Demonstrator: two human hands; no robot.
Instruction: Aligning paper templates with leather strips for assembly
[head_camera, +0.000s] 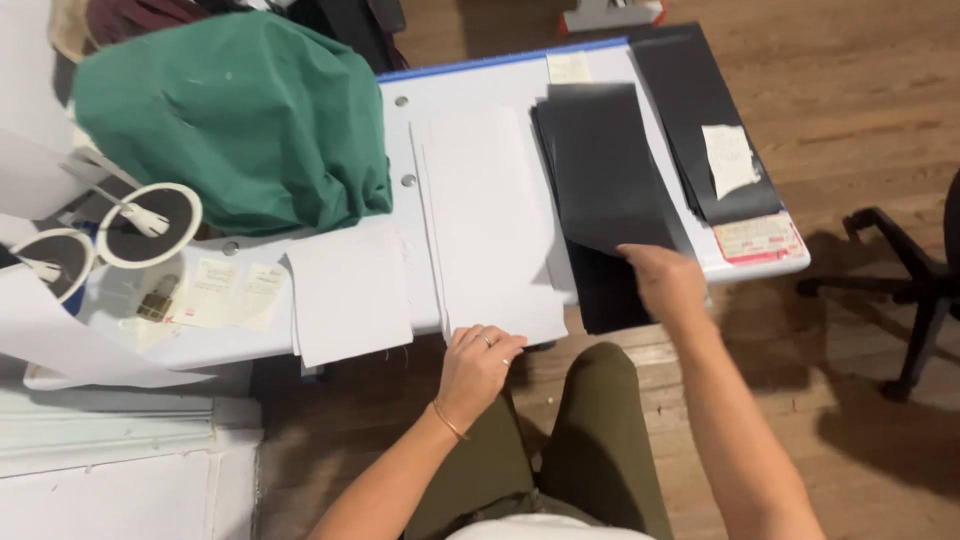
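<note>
A: Where are the hands at the white table (620, 62)?

B: The left hand (478, 362) rests at the near edge, fingers curled over the bottom of a stack of white sheets (485, 225), pressing it down. A ring and a thin bracelet show on that side.

A: And the other?

B: The right hand (665, 283) pinches the lower corner of a dark sheet (605, 170), lifting it off the black pile just right of the white stack. Below that hand a black strip (605, 295) hangs over the table edge.

A: So the dark sheet sits between the two hands?

B: Rather up and to the right of the left hand, its near corner inside the right one. Further right lies a second black pile (690, 100) bearing a scrap of pale paper (730, 157).

A: Anything else?

B: A green cloth bundle (240, 115) on the left, two round black discs (150, 225) beside it, an office chair (915, 290) on the wood floor
</note>
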